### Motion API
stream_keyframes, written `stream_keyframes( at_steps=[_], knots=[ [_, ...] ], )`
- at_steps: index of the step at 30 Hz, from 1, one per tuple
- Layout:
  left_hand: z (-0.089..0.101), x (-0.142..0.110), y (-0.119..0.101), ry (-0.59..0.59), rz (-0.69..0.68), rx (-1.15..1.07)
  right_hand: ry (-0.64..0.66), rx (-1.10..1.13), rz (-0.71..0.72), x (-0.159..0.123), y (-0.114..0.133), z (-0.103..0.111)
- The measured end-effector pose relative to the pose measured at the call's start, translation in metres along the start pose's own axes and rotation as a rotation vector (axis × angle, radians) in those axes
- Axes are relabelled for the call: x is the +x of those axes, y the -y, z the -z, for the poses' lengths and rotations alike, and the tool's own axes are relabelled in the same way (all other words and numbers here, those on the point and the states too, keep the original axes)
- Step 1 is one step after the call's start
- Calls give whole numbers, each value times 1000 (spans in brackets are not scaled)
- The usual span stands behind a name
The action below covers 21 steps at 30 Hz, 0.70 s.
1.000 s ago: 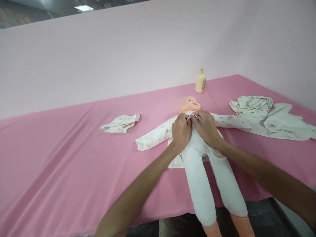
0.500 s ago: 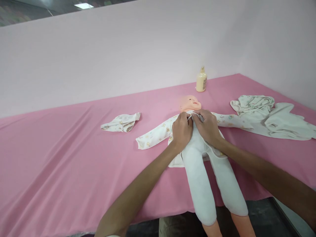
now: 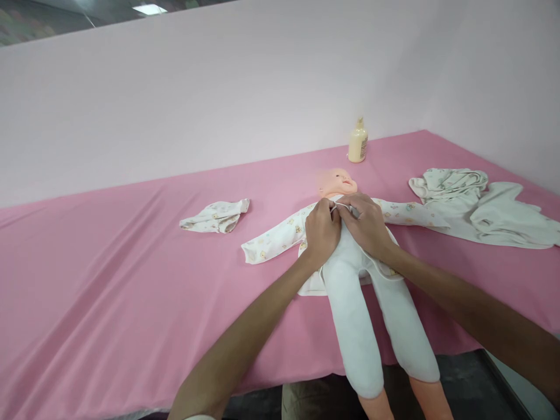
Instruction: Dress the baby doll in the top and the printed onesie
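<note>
A baby doll (image 3: 339,182) lies on its back on the pink table (image 3: 109,280), head toward the wall, legs hanging over the near edge. It wears a white printed shirt (image 3: 275,239) with sleeves spread out and white leggings (image 3: 354,315). My left hand (image 3: 321,230) and my right hand (image 3: 365,224) meet on the doll's chest just below the neck. Both pinch the shirt's front edges together, fingers closed on the cloth.
A cream lotion bottle (image 3: 357,142) stands near the wall behind the doll's head. A small crumpled printed garment (image 3: 215,216) lies to the left. A heap of white cloths (image 3: 476,207) lies at the right. A pale pink wall backs the table.
Both hands stay on the shirt at the doll's chest, with only small finger shifts. The view has drifted slightly.
</note>
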<state>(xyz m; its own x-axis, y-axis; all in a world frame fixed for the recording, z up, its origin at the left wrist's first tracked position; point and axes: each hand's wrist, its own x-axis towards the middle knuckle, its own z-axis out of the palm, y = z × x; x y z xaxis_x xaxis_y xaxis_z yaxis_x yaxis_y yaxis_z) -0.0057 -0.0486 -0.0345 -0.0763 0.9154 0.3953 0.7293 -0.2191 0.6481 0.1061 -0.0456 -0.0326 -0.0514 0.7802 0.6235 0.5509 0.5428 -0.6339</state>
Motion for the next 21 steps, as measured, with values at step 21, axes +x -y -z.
stream_keyframes(
  at_steps=[21],
  knots=[
    [6, 9, 5, 124, 162, -486, 0, -50, 90, -1, -4, -4]
  ],
)
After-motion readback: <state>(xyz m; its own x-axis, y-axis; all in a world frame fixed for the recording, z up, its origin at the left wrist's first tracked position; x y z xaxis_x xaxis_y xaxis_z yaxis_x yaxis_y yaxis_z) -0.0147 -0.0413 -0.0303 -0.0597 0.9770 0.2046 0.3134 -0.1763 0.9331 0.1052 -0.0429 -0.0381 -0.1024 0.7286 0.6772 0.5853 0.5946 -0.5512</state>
